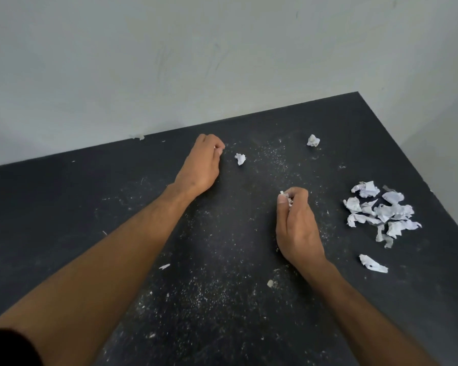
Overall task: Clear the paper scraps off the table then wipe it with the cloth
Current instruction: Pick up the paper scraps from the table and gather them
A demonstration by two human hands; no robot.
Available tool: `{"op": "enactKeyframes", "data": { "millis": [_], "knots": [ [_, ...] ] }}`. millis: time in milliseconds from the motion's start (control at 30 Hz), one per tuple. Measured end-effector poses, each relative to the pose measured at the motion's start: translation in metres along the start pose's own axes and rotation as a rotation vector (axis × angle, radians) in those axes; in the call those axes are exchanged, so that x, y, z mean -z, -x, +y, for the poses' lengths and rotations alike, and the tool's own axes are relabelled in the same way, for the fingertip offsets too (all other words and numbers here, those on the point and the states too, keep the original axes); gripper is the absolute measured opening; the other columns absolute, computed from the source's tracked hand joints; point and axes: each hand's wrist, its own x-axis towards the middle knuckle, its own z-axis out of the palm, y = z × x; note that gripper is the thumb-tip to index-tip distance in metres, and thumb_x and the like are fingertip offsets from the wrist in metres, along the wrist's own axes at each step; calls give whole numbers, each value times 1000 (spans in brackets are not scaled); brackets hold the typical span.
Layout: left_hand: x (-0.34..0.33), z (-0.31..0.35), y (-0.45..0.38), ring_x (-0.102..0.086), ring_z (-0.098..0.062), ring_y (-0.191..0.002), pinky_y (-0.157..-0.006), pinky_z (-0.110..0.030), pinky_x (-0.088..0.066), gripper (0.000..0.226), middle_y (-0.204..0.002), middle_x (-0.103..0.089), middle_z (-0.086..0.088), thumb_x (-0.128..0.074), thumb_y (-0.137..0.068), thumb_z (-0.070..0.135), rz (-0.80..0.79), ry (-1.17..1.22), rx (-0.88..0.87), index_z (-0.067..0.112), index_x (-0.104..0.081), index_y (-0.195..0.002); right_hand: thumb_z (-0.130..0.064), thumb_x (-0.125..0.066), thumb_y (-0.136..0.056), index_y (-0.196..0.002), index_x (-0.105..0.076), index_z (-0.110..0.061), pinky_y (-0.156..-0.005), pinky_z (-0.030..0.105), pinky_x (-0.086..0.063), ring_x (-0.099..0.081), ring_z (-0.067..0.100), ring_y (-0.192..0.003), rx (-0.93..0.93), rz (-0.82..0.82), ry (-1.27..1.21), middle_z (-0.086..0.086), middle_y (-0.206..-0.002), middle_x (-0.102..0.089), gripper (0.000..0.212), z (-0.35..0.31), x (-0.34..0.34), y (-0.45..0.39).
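Apparently both my left hand (205, 161) and right hand (296, 220) pinch paper scraps (381, 211); light, crumpled, easily taken anywhere.

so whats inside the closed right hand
White crumpled paper scraps poke out between the thumb and fingertips of the right hand over the dusty black table. The curled fingers cover the rest, so how many scraps it holds cannot be seen.

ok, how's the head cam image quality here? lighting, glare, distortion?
Head view: soft even light, no glare on the dark table; only faint shadows under the left hand and right hand; wide-angle tilt skews the table edge; paper pile slightly soft but readable.
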Motion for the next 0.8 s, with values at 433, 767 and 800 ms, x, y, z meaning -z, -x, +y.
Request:
{"op": "enactKeyframes", "data": {
  "millis": [433, 767, 800],
  "knots": [
    [-50, 15, 5, -53, -16, -92, -85, -35, -46, 32, -111, -54, -3, -44, -106, 37, 75, -330, -188, 18, -59, -126, -16, -32, -104, -112, -43, -22, -57, 29, -31, -40, 14, -59, -2, 183, 70, -5, -65, -43, 15, 23, 50, -65],
    [-46, 26, 11, -40, -16, -45, -47, -26, -28, 52, -56, -36, 8, -30, -106, 49, 134, -372, -176, 18, -38, -65, -16, -34, -103, -106, -47, -22, -73, 41, -51, -57, 21, -84, -7, 182, 308, 2, -90, -60, 14, 22, 75, -116],
    [-45, 27, 12, -37, -15, -45, -47, -27, -27, 52, -55, -35, 8, -30, -105, 49, 138, -338, -176, 18, -38, -64, -17, -34, -104, -104, -47, -22, -76, 42, -51, -57, 22, -87, -7, 159, 329, 3, -93, -60, 13, 23, 75, -124]
  ]
}}
